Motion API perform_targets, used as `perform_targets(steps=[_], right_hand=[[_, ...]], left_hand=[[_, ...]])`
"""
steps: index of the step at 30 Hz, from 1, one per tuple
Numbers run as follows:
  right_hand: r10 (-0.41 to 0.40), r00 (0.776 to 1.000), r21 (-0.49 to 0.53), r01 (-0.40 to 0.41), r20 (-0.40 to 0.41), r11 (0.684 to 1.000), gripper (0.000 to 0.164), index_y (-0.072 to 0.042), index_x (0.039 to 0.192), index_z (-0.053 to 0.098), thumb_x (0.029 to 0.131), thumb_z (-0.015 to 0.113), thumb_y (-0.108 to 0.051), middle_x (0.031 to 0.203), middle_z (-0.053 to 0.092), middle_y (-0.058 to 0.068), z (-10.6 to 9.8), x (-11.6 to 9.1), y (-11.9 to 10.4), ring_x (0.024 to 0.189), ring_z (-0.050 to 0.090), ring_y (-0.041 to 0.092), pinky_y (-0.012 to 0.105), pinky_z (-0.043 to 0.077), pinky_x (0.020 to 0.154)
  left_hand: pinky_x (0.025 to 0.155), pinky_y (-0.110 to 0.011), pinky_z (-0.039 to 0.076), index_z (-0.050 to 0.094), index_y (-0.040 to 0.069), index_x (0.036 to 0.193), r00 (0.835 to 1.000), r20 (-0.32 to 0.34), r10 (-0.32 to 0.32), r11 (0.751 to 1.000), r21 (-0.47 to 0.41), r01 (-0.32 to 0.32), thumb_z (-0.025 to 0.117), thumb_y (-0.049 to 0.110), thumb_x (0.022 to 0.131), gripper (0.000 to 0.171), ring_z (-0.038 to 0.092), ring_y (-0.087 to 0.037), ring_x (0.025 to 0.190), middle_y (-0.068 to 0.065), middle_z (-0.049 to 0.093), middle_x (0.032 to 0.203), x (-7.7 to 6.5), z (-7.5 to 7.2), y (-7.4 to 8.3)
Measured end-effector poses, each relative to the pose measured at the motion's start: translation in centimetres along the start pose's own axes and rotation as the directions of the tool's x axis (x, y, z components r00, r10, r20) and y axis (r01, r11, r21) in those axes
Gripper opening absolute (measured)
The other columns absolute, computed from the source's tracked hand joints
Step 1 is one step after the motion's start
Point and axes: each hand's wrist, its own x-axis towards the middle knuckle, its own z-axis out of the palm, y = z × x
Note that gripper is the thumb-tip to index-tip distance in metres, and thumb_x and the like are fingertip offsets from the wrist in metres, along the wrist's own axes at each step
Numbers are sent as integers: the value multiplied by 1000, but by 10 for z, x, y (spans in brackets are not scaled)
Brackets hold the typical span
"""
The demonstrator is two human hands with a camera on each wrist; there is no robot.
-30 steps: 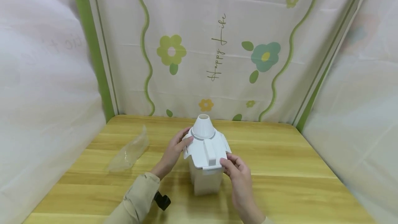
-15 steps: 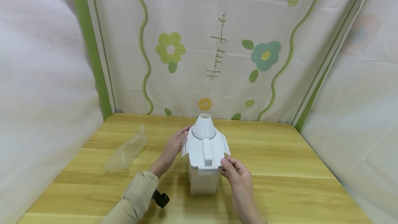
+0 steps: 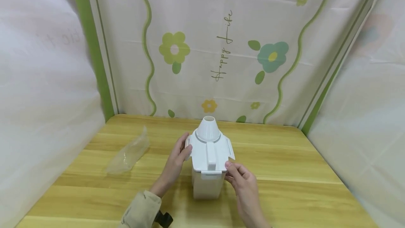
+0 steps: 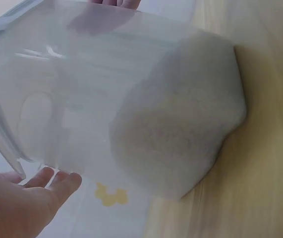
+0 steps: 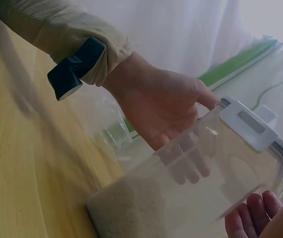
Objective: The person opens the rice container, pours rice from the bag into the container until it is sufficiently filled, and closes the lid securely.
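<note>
A clear plastic storage container (image 3: 207, 185) stands on the table, with pale grainy contents (image 5: 131, 208) in its lower part. Its white lid (image 3: 200, 159) carries a cone-shaped cap (image 3: 207, 129) and a raised handle (image 3: 210, 156). Side flaps on the lid slant outward. My left hand (image 3: 173, 163) holds the lid's left side, thumb by the flap (image 4: 5, 153); through the clear wall its fingers show along the container's side. My right hand (image 3: 243, 184) grips the near right corner, thumb at the lid edge and fingers curled below, partly hidden.
A crumpled clear plastic bag (image 3: 129, 154) lies on the wooden table (image 3: 300, 185), left of the container. A flower-printed curtain (image 3: 196, 20) hangs behind the table, and pale cloth hangs at both sides. A dark wrist device (image 5: 74, 67) sits at the left sleeve.
The container has shifted and turned slightly to the left. My left hand has moved a little nearer along the lid's side, its thumb now at the flap. My right hand stays at the corner.
</note>
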Motion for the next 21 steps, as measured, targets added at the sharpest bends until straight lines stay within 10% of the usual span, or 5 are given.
perform_targets(steps=[21], right_hand=[[24,1000,-3,-24,-2,1000,44,10,117,53,91,73,-19,99,64,14,-5,21,-5,89,64,25,36,56,84]], left_hand=[[111,-45,31,10,16,159,993,119,-12,1000,5,11,62,26,99,80,21,-25,144,-9,23,157,-26,-13,-2]])
